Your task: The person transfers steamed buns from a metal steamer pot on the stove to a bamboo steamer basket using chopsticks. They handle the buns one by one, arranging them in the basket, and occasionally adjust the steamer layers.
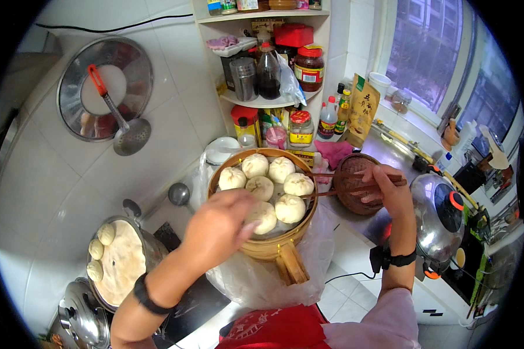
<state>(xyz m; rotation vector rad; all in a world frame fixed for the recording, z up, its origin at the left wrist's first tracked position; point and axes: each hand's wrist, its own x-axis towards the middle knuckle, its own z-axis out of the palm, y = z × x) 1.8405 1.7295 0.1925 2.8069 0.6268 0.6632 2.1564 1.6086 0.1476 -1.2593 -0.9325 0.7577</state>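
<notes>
A round bamboo steamer [266, 251] with a wooden handle [293, 264] sits before me on a clear plastic bag [244, 279]. Several pale steamed buns fill it, one of them a bun [290, 208] at its right side. My left hand [222, 227] is over the steamer's left front, its blurred fingertips at the front bun [264, 218]; whether they grip it I cannot tell. In my right hand [386, 187] is a pair of wooden chopsticks [349, 176], spread apart. Their tips reach the steamer's right side, one close to a bun [298, 184].
On the left, a pot [155, 244] holds a flat dough round [120, 261] with buns on it. A ladle [179, 194] lies behind. Right of the steamer stands a woven basket [358, 205], then a lidded wok [432, 218]. Jars and bottles fill the corner shelf [262, 101].
</notes>
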